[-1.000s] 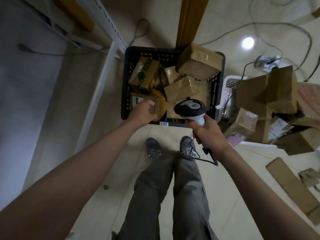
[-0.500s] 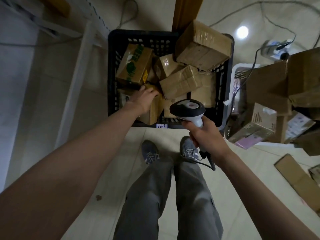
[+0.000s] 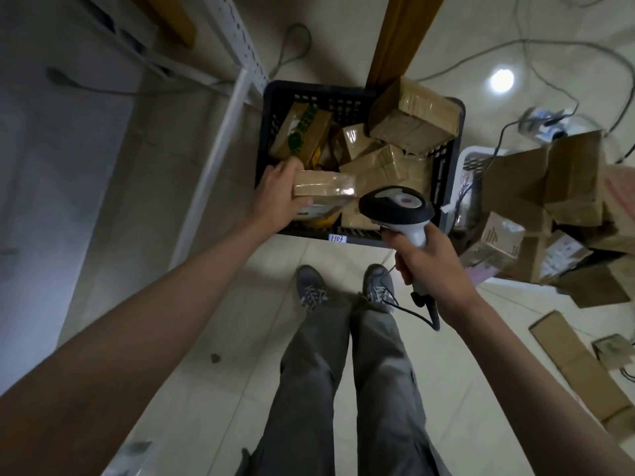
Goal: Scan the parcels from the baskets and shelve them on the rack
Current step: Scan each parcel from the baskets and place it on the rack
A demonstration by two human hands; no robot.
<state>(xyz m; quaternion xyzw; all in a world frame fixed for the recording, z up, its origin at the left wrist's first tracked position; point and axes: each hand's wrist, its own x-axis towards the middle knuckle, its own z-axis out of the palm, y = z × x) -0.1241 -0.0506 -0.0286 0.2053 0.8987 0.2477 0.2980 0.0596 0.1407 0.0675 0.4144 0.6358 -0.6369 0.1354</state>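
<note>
A black plastic basket (image 3: 271, 108) stands on the floor in front of my feet, filled with several taped brown cardboard parcels. My left hand (image 3: 278, 197) grips a small flat taped parcel (image 3: 326, 187) and holds it above the basket's near left corner. My right hand (image 3: 429, 261) grips the white handle of a barcode scanner (image 3: 395, 207), whose black head sits just right of the held parcel. A large parcel (image 3: 415, 118) leans on the basket's far right rim. The white metal rack (image 3: 220, 132) rises at the left.
A white basket (image 3: 470, 159) and a heap of cardboard boxes (image 3: 549, 201) crowd the floor at the right. Flattened cardboard (image 3: 577, 365) lies at the lower right. Cables run across the tiles at the back right. A wooden post (image 3: 402, 32) stands behind the black basket.
My left hand has lifted a small flat parcel out of the basket's near left part. The scanner in my right hand has stayed beside it.
</note>
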